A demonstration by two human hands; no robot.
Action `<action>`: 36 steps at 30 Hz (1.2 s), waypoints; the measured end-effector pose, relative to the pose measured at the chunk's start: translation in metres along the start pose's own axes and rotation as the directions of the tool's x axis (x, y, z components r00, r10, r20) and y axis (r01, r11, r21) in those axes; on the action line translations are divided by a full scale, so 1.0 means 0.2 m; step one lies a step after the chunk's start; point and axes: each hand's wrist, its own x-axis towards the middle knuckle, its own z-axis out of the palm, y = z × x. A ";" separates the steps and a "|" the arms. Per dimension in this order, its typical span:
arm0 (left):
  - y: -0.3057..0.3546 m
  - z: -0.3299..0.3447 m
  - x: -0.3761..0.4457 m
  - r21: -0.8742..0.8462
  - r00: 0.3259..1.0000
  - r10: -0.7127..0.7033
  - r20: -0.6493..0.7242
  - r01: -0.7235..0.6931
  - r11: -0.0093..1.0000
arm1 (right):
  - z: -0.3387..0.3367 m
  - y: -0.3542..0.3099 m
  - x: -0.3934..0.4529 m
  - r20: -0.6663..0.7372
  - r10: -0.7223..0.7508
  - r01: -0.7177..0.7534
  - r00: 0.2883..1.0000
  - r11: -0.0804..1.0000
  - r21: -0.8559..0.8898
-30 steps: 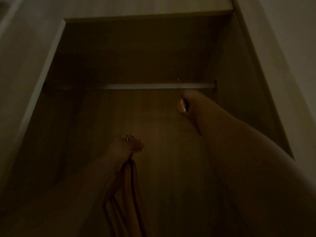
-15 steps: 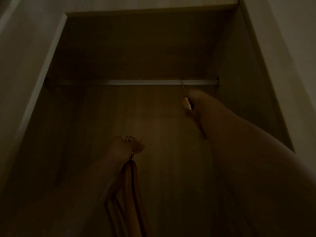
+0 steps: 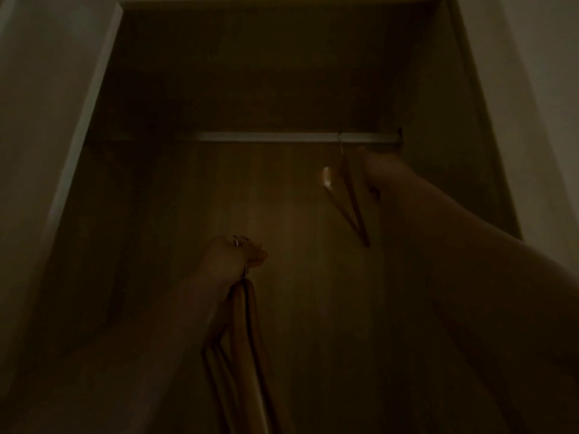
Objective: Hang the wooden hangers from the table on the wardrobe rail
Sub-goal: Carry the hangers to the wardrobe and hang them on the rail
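In the dim wardrobe, one wooden hanger (image 3: 351, 202) hangs by its metal hook on the pale rail (image 3: 266, 137), near the rail's right end. My right hand (image 3: 380, 175) is right beside the hanger's upper part. The dark hides whether its fingers still grip the hanger. Lower and to the left, my left hand (image 3: 233, 258) is shut on the hooks of a bunch of wooden hangers (image 3: 244, 333), which dangle below my fist.
The wardrobe's wooden back panel (image 3: 188, 230) fills the middle. The pale left door frame (image 3: 78, 145) and the right side wall (image 3: 445, 120) close in the opening. Left of the hung hanger the rail is bare.
The hanger's hook has gone onto the rail and the hanger now hangs in plain sight. My right hand has shifted to its right side. My left hand has stayed still with its bunch.
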 end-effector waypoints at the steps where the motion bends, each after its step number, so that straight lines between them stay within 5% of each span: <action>1: 0.01 -0.01 0.00 -0.004 1.000 -0.002 -0.003 0.002 1.000 | -0.04 0.00 -0.05 -0.073 -0.029 0.024 0.997 0.997 -0.068; 3: 0.02 -0.02 -0.02 -0.022 1.000 -0.006 -0.008 0.006 1.000 | -0.13 0.03 -0.20 -0.273 -0.227 0.154 0.935 0.952 -0.265; 5: 0.03 -0.03 -0.05 -0.027 1.000 -0.007 -0.008 0.007 1.000 | -0.18 0.12 -0.42 -0.391 -0.346 0.314 0.853 0.938 -0.144; 6: 0.04 -0.04 -0.06 -0.020 1.000 -0.005 -0.001 0.005 1.000 | -0.18 0.18 -0.54 -0.380 -0.320 0.320 0.868 0.945 -0.065; 10: 0.04 -0.08 -0.10 0.014 0.999 -0.036 0.009 0.036 0.999 | 0.00 0.47 -0.99 0.153 -0.162 0.178 0.975 0.979 -0.100; 13: 0.05 -0.10 -0.12 0.048 0.997 -0.071 0.006 0.071 0.996 | 0.16 0.55 -1.12 0.443 0.116 -0.067 0.889 0.990 -0.124; 17: 0.06 -0.13 -0.16 0.063 0.998 -0.065 0.013 0.064 0.996 | 0.30 0.52 -1.18 0.619 0.287 -0.347 0.731 0.938 -0.025; 26: 0.07 -0.20 -0.19 0.083 0.997 -0.076 0.008 0.075 0.994 | 0.41 0.48 -1.24 0.693 0.359 -0.577 0.625 0.810 0.101; 36: 0.07 -0.23 -0.16 0.077 0.997 -0.075 0.017 0.074 0.994 | 0.47 0.44 -1.23 0.639 0.370 -0.473 0.675 0.881 -0.010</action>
